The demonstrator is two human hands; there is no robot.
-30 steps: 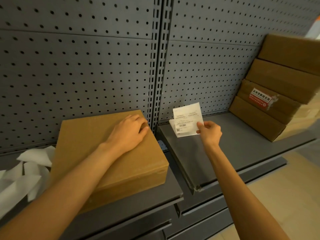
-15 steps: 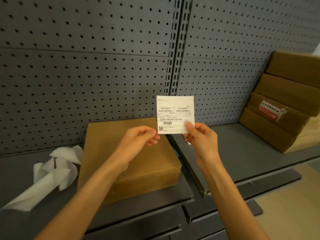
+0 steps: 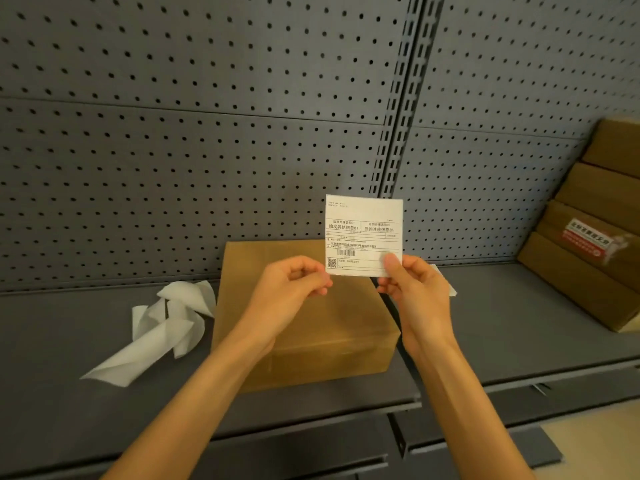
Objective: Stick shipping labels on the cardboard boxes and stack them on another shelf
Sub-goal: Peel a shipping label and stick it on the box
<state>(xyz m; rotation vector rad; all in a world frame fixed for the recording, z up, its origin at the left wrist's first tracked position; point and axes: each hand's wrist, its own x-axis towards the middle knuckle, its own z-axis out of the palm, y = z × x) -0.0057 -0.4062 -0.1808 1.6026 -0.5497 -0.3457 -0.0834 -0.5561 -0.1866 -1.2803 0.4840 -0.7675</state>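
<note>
both hands [image 3: 294, 289] [image 3: 414, 289] pinch a shipping label [image 3: 363, 233] upright above a cardboard box [image 3: 311, 323].

Both forearms are bare from the lower frame edge to the wrists, with no sleeve showing. The left hand [image 3: 287, 292] and right hand [image 3: 414, 294] are bare, with short, plain nails.
</note>
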